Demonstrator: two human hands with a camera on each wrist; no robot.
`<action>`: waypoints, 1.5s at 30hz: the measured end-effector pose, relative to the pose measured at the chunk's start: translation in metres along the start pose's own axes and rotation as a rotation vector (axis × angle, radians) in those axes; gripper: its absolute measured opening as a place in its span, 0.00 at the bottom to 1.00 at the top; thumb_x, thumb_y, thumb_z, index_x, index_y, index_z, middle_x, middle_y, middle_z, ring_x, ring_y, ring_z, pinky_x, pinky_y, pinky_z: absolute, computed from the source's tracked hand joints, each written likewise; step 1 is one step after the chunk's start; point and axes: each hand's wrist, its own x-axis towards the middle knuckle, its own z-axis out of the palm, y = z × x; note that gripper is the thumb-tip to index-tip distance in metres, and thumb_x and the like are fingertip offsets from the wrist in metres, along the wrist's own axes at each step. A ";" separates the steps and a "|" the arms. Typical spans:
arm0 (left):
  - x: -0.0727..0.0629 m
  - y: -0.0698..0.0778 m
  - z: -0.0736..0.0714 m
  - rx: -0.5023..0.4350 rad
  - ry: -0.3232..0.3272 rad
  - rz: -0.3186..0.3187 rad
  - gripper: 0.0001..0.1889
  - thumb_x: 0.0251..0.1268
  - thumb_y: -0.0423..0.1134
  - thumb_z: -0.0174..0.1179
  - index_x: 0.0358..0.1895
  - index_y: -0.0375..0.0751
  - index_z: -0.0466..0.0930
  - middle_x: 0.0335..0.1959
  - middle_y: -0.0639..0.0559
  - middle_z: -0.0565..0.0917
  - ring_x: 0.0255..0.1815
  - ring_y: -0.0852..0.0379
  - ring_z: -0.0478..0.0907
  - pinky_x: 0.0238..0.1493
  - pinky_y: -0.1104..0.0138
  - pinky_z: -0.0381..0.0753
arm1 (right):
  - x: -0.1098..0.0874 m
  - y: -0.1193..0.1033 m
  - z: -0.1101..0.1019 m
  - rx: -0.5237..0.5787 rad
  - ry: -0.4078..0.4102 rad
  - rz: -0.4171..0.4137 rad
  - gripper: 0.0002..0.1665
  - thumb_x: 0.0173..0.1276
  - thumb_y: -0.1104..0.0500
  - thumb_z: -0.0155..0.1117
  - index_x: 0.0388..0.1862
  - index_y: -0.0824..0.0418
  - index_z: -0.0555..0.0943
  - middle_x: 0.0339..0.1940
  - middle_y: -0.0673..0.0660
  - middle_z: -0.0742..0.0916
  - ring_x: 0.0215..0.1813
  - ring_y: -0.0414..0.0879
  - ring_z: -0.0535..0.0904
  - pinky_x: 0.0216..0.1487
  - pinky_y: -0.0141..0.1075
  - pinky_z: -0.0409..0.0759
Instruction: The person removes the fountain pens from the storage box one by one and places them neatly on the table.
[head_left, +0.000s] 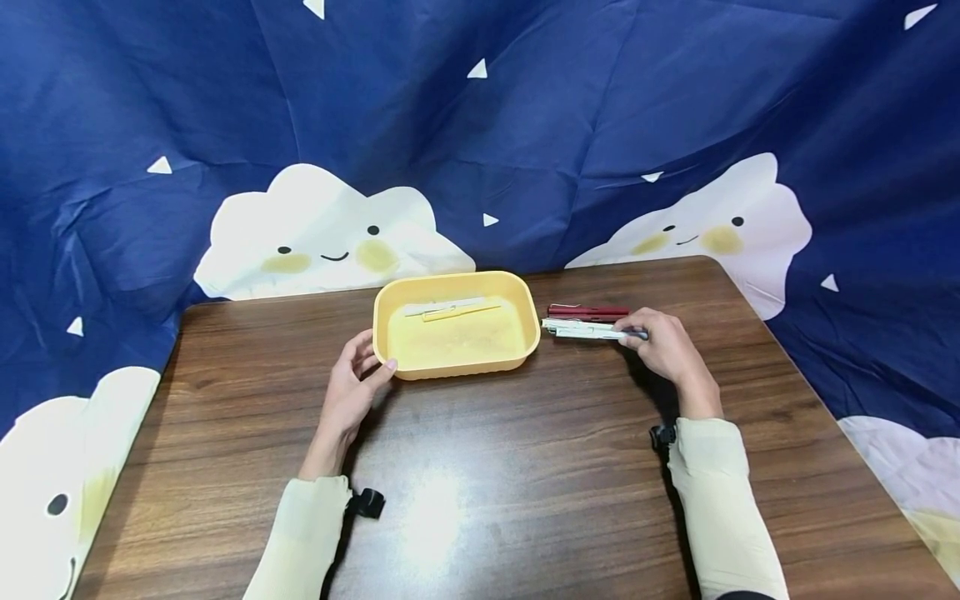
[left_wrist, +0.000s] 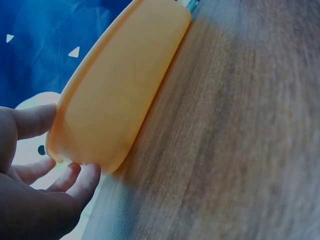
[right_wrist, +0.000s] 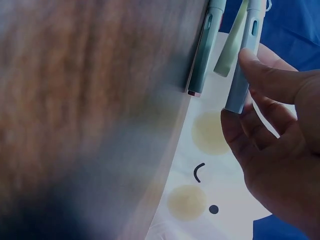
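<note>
The left hand, half curled, gripped a tray holding 2 pens; the right hand pinched 1 pale pen near others.

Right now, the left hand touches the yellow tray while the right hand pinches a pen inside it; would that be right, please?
Not quite: the head view shows the right hand pinching the pen outside the tray, to its right.

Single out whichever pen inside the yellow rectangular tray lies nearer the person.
The slim yellow pen; the slim white pen lies behind it, nearer the blue cloud-printed cloth.
</note>
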 end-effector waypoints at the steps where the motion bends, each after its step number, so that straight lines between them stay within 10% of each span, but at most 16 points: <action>1: 0.000 0.000 0.000 0.000 0.000 0.000 0.35 0.70 0.31 0.64 0.77 0.39 0.60 0.67 0.37 0.71 0.67 0.44 0.70 0.47 0.77 0.77 | 0.000 0.001 0.000 -0.002 -0.004 0.004 0.09 0.61 0.74 0.72 0.40 0.68 0.88 0.38 0.63 0.87 0.42 0.60 0.83 0.47 0.54 0.77; 45: 0.000 0.000 0.000 -0.008 -0.005 0.001 0.34 0.69 0.31 0.65 0.76 0.40 0.62 0.67 0.38 0.71 0.67 0.44 0.70 0.48 0.76 0.77 | 0.010 0.018 0.004 0.007 -0.185 0.149 0.05 0.62 0.69 0.73 0.38 0.65 0.88 0.38 0.62 0.87 0.41 0.55 0.80 0.46 0.48 0.76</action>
